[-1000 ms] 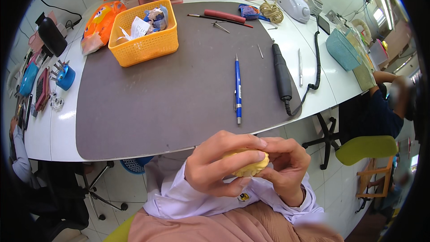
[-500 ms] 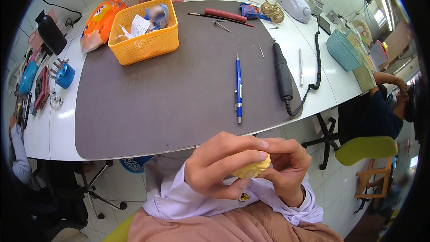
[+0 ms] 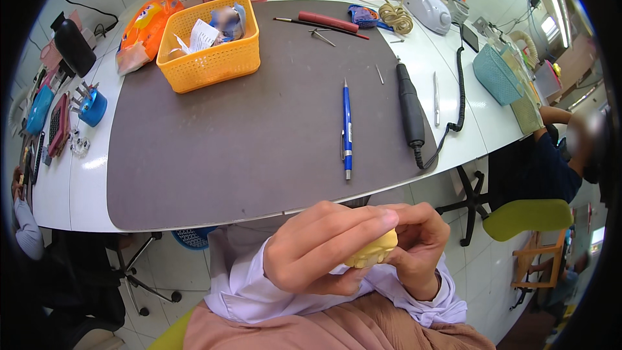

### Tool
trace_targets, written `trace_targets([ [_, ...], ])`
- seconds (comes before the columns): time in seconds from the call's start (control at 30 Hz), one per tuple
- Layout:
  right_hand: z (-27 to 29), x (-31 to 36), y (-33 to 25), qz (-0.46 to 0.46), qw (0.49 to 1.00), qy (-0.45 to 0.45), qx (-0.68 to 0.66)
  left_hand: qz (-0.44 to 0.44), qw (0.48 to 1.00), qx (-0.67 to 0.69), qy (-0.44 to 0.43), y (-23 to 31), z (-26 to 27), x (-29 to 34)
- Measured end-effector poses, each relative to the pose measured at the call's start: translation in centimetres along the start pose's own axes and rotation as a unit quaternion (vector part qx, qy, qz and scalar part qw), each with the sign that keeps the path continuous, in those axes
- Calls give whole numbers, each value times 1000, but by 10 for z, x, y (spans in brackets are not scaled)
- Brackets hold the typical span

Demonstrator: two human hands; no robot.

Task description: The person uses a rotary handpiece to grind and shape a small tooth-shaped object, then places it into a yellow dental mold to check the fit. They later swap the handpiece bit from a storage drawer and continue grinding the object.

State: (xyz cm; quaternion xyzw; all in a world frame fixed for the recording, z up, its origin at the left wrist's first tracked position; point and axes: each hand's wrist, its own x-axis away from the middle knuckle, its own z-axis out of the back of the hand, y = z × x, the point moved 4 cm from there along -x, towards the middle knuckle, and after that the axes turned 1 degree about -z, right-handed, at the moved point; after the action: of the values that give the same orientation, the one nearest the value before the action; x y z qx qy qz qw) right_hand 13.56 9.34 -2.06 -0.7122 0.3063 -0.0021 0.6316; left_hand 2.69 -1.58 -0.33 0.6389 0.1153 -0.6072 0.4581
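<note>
Over my lap, in front of the table edge, both hands are closed on a yellow dental cast [image 3: 376, 250] with bumpy tooth shapes along its lower side. My left hand [image 3: 317, 246] wraps it from the left, fingers across its top and thumb underneath. My right hand [image 3: 421, 241] grips its right end between thumb and bent fingers. The fingers hide much of the cast. On the grey mat beyond lies a blue mechanical pencil [image 3: 347, 131], its tip pointing away. To its right rests a black handpiece [image 3: 409, 105] with a coiled cord.
A yellow basket [image 3: 214, 68] with wrapped items stands at the mat's far left. Beyond the pencil lie a red roll [image 3: 328, 21], a thin brush [image 3: 317, 26] and small metal tools. A blue bur holder [image 3: 94, 109] sits at left; a teal basket [image 3: 497, 72] is at right.
The cast has tilted slightly in my hands and shifted a little to the right. My left fingers now lie closer together, stretched further across its top.
</note>
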Motion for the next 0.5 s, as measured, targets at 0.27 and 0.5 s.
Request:
trace_targets([
  [0.27, -1, 0, -3, -10, 1000, 17, -8, 28, 999, -6, -38, 4, 1, -3],
  [0.5, 0, -1, -4, -4, 1000, 22, 3, 54, 998, -7, -36, 5, 0, -4],
])
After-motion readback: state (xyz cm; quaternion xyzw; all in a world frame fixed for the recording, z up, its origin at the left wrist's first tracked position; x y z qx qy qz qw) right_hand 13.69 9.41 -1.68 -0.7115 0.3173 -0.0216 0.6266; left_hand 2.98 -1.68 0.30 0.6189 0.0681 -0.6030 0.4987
